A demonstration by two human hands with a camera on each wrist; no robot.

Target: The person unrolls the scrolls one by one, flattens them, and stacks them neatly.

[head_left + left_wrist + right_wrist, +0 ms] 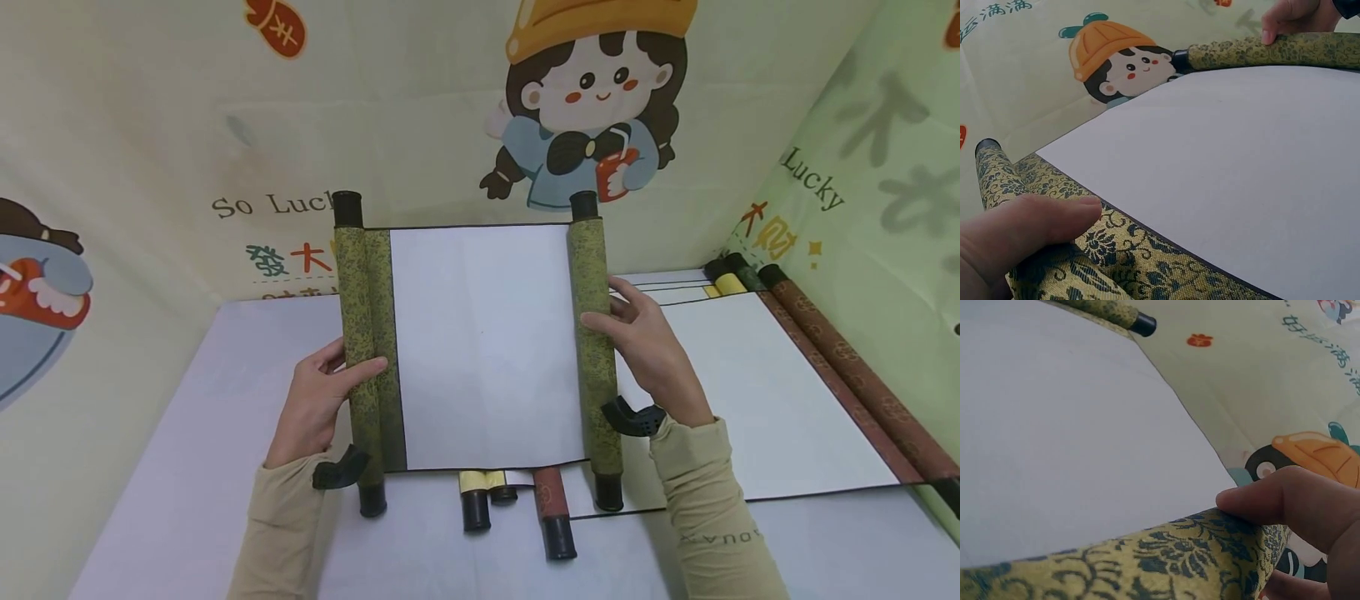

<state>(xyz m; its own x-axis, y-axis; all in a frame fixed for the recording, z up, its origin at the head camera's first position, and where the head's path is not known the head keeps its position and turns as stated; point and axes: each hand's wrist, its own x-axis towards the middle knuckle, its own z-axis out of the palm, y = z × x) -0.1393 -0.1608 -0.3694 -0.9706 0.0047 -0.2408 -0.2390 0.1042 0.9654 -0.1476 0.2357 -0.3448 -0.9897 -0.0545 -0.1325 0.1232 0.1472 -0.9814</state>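
Observation:
A hanging scroll with a blank white sheet (pixel 487 350) is held up, partly unrolled, over the table. Green-gold patterned brocade covers its left roller (pixel 356 300) and right roller (pixel 592 267), both with black end caps. My left hand (pixel 307 404) grips the left roller at about mid-length, thumb (pixel 1054 219) across the brocade in front and fingers behind. On the other side, my right hand (pixel 656 346) holds the right roller, its thumb (pixel 1254 500) over the front near the sheet's edge. Most fingers of both hands are hidden behind the rollers.
Under the raised scroll, a yellow roller end (pixel 474 504) and a reddish-brown roller end (pixel 555 517) stick out toward me. An unrolled white scroll (pixel 787 400) with reddish-brown rollers (pixel 862 375) covers the table's right side. A printed cloth (pixel 420 108) hangs behind the table (pixel 195 417).

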